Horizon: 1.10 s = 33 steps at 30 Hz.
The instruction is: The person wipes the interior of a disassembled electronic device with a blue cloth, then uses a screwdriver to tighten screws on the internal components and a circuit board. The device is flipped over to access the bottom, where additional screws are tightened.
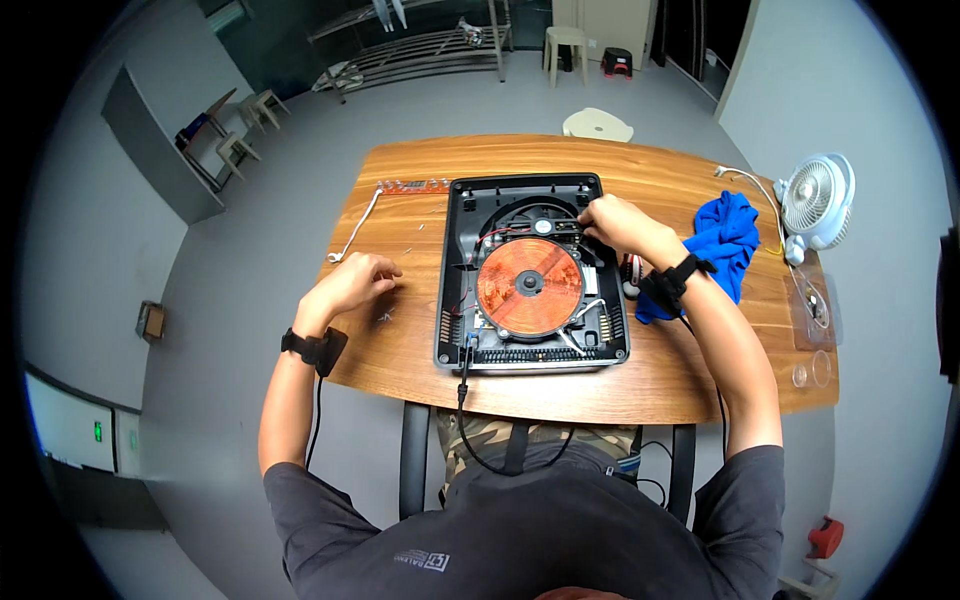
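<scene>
An opened black appliance housing (450, 260) holds a round copper coil (528, 305), wires and a fan (513, 213). My right hand (615, 225) reaches to the housing's upper right, beside the fan, fingertips pinched at something I cannot make out. My left hand (356, 283) hovers over or rests on the wood left of the housing, fingers loosely bent and apart, holding nothing visible. A narrow circuit board (407, 186) with a white cable (356, 225) lies at the upper left. A red-and-white item (631, 268) is partly hidden by my right wrist.
The wooden table (400, 385) carries a blue cloth (725, 230), a white desk fan (818, 200), a clear tray (815, 310) and small clear cups (799, 375) at right. A black cable (462, 420) hangs over the front edge. Stools (565, 40) and a metal rack (410, 60) stand behind.
</scene>
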Available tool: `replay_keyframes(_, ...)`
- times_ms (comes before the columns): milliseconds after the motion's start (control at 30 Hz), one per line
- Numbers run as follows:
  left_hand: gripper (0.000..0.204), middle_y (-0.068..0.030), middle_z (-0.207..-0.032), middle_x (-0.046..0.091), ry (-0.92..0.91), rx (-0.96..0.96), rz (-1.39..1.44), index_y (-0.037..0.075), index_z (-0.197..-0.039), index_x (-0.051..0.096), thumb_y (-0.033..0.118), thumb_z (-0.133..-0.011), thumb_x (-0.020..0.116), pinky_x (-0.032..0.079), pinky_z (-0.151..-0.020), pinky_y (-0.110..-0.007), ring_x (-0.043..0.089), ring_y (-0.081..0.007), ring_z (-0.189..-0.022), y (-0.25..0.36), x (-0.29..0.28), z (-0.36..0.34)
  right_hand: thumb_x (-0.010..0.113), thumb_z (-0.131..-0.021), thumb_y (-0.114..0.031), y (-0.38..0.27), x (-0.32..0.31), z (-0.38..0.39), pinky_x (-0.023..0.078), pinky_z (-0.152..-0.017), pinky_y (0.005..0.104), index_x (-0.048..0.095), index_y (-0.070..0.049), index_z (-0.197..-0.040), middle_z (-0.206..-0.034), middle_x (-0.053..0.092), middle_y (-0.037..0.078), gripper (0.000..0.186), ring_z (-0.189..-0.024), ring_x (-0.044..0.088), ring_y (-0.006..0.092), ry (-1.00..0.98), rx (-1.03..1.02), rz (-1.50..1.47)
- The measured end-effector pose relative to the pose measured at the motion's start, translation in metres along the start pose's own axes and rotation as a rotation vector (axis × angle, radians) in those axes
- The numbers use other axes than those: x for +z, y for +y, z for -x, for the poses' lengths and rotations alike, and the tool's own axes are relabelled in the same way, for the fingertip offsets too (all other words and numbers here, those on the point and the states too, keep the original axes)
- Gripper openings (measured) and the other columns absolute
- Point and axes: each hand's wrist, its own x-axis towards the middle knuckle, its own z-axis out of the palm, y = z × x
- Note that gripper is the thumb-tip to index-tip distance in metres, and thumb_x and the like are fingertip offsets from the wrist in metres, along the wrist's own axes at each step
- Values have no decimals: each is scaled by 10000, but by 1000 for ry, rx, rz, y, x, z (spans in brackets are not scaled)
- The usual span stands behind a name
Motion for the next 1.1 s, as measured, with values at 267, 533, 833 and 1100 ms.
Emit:
replay_keyframes(267, 214, -203, -1058, 752, 96, -50, -134, -7, -1090, 768, 88, -908, 708, 582, -875, -423, 724, -357, -987, -19, 4, 1, 702, -889, -39, -2, 12, 14, 575, -913, 464, 738, 6, -1182, -1093, 724, 261, 299, -1036, 699, 423, 89, -31, -31)
replay_keyframes(533, 250, -219, -1059, 751, 63, -45, -120, 22, -1099, 771, 115, -869, 746, 581, -884, -442, 724, -383, -997, -48, 30, -66, 691, -884, -7, 11, 20, 12, 567, -949, 449, 734, 45, -1146, -1096, 718, 279, 271, -1059, 690, 433, 159, -108, -119)
replay_keyframes(833, 146, -249, -1006, 731, 99, -109, -205, 1, -993, 739, 12, -864, 672, 579, -839, -477, 708, -430, -986, -39, 47, -100, 672, -925, -69, -1, 14, 12, 549, -994, 443, 721, 43, -1189, -1157, 714, 277, 291, -1113, 687, 414, 130, 28, -164)
replay_keyframes(1100, 171, -263, -1033, 726, 59, -178, -181, 1, -1004, 749, -21, -875, 638, 586, -829, -481, 715, -432, -995, -25, 42, -89, 650, -942, -66, -3, 15, 15, 531, -1026, 448, 698, 66, -1210, -1188, 701, 290, 302, -1146, 665, 433, 128, -21, -144)
